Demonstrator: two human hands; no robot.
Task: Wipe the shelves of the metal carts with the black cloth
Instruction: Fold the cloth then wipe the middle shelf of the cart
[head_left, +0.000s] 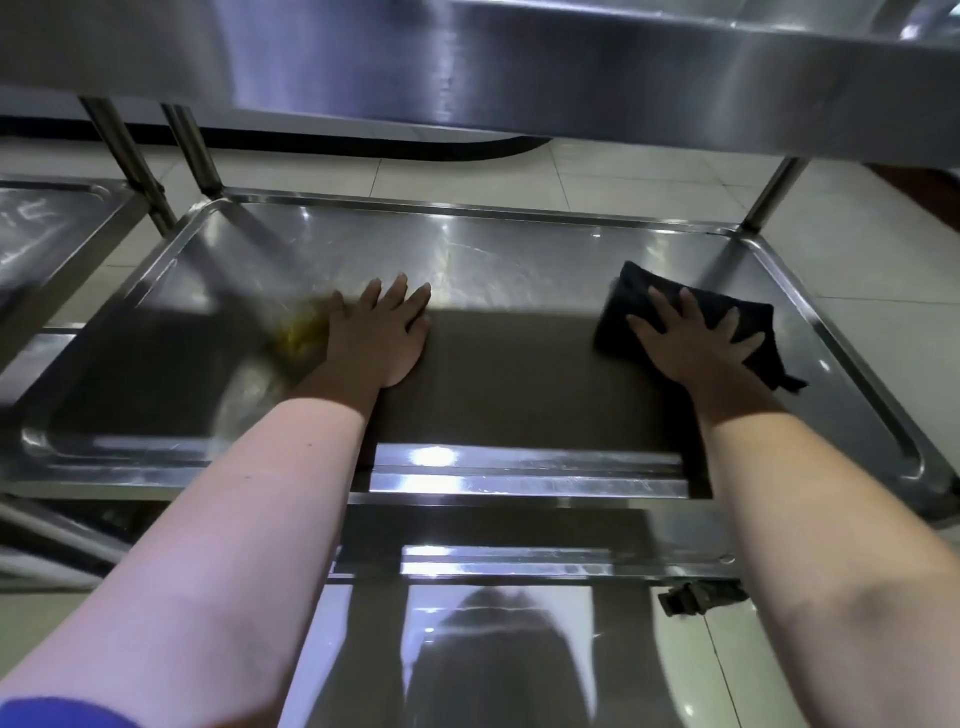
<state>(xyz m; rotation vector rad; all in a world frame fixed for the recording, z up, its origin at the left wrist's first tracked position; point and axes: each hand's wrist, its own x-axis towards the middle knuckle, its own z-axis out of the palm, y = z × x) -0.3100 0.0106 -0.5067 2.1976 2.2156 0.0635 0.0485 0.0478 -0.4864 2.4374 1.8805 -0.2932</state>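
A steel cart's middle shelf (493, 260) fills the view, a shallow tray with a raised rim. My right hand (696, 338) lies flat with fingers spread on a folded black cloth (639, 296), pressing it onto the right half of the shelf. My left hand (379, 332) rests palm down on the bare metal near the shelf's middle, fingers apart, holding nothing. A yellowish smear (301, 332) shows on the shelf just left of my left hand.
The cart's top shelf (519, 67) overhangs close above. A lower shelf (498, 649) lies below, near me. A second cart's shelf (47, 228) stands to the left. Upright posts (195, 150) (774, 192) rise at the far corners. A caster wheel (701, 597) and tiled floor sit beyond.
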